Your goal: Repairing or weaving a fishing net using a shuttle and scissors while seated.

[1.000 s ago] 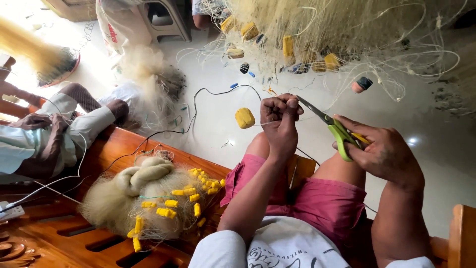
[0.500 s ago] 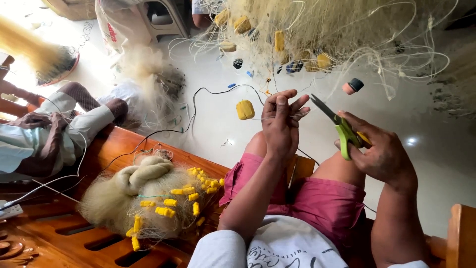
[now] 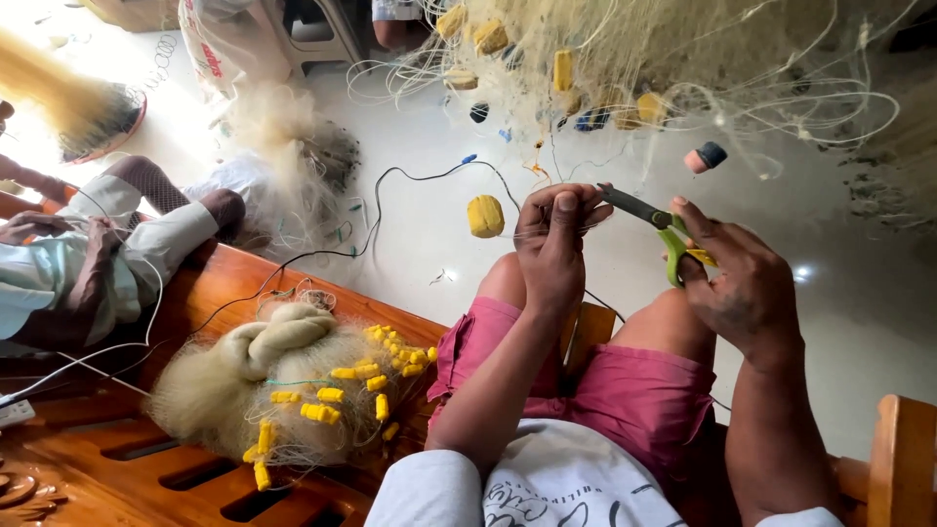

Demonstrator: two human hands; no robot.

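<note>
Bundled net: a heap of pale, fine-meshed fishing net (image 3: pixel 264 390) is lying on the wooden bench (image 3: pixel 117 468) at the person's left, knotted into a thick twist on top and studded with small yellow floats (image 3: pixel 322 412); it looks like the finished share of the work.
Other person: a co-worker's sleeve and hand (image 3: pixel 98 263) are resting at the far left of the bench, apart from the work.
Cable: a thin dark cable (image 3: pixel 390 185) is looping over the glossy pale floor (image 3: pixel 429 234).
Loose float: one ridged yellow float (image 3: pixel 485 216) is hanging on a fine line just left of the left hand.
Left hand: the left hand (image 3: pixel 554 244) is clenching, pinching thin, nearly clear net line between thumb and fingers above the knees.
Scissors: the scissors (image 3: pixel 656 222), dark blades and yellow-green plastic handles, are pointing at the pinched line, blade tips touching or almost touching the left fingers; whether they are cutting I cannot tell.
Right hand: the right hand (image 3: pixel 737 278) is grasping the scissors through the handles.
Hanging net: a large tangled mass of net (image 3: pixel 703 59) with blocky yellow floats is spreading across the top right, seemingly the share left to do.
Progress: judging by the two heaps, somewhere in the middle.
</note>
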